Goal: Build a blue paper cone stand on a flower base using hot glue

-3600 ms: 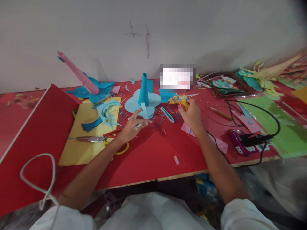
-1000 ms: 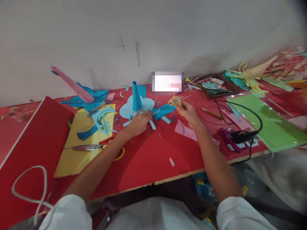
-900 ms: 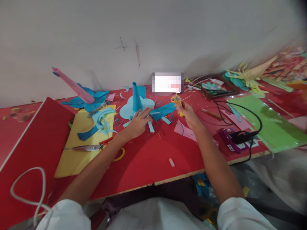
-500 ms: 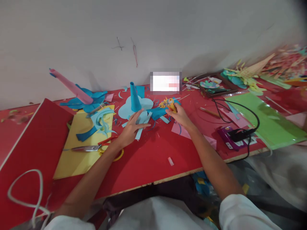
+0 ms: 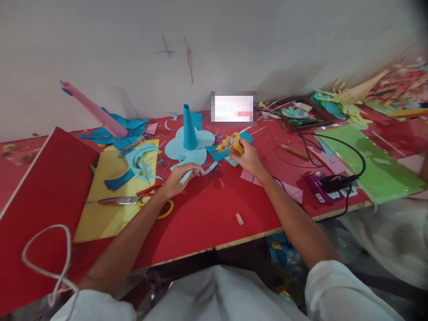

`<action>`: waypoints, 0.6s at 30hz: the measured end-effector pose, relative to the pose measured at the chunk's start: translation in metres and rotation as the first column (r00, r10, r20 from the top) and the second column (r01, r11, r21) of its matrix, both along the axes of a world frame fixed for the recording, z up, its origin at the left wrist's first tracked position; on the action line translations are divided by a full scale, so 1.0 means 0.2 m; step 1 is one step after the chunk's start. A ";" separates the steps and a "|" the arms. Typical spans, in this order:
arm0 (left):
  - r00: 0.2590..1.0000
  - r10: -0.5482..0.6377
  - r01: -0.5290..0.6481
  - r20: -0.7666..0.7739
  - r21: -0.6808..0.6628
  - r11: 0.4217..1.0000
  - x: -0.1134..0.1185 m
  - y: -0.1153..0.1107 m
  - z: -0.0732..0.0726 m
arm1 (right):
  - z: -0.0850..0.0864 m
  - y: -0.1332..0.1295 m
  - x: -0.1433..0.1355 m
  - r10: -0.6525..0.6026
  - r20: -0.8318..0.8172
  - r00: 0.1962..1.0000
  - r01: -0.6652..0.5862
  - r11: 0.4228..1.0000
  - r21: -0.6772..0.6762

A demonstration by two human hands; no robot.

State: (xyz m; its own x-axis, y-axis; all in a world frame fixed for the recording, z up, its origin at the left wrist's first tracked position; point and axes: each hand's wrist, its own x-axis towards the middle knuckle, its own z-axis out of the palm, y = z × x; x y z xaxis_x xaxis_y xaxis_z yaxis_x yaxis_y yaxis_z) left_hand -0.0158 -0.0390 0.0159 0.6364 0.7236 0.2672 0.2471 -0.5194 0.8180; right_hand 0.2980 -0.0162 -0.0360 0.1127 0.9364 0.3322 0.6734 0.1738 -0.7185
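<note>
My left hand [image 5: 176, 179] has its fingers curled around a light blue paper strip [image 5: 186, 176], just in front of a flower-shaped light blue paper base [image 5: 173, 148]. On that base an upright darker blue paper cone [image 5: 189, 133] stands. My right hand [image 5: 249, 159] grips a yellow glue gun [image 5: 234, 142], its nozzle pointing left toward the base. Beneath the gun are blue paper pieces [image 5: 219, 154]. Another light blue strip [image 5: 211, 168] lies just right of my left fingers.
Scissors [image 5: 122, 200] lie on yellow sheets [image 5: 96, 218] at left, near a pink paper tube [image 5: 95, 111]. A purple power strip [image 5: 316, 185] with black cables and green sheets [image 5: 377, 165] are at right. A dark tray [image 5: 310, 125] holds supplies.
My left hand has gone from lying over the strips at the base to holding one strip, closer to me. The glue gun stays in my right hand, shifted slightly left.
</note>
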 end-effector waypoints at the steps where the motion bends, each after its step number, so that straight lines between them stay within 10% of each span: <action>1: 1.000 0.004 -0.004 -0.002 -0.015 1.000 0.00 0.00 0.00 | 0.00 0.00 0.00 -0.003 0.039 0.999 0.002 1.000 0.003; 18: 0.995 0.060 -0.065 -0.078 -0.072 0.995 0.02 -0.01 0.02 | -0.01 0.02 0.06 0.140 0.197 0.970 -0.155 0.986 0.066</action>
State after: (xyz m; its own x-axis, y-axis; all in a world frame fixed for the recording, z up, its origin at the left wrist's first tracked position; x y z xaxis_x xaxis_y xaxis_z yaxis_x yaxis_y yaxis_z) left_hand -0.0124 -0.0416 0.0199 0.6057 0.7785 0.1644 0.3397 -0.4398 0.8314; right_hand 0.3101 -0.0125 -0.0388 -0.0977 0.9074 0.4089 0.7597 0.3334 -0.5584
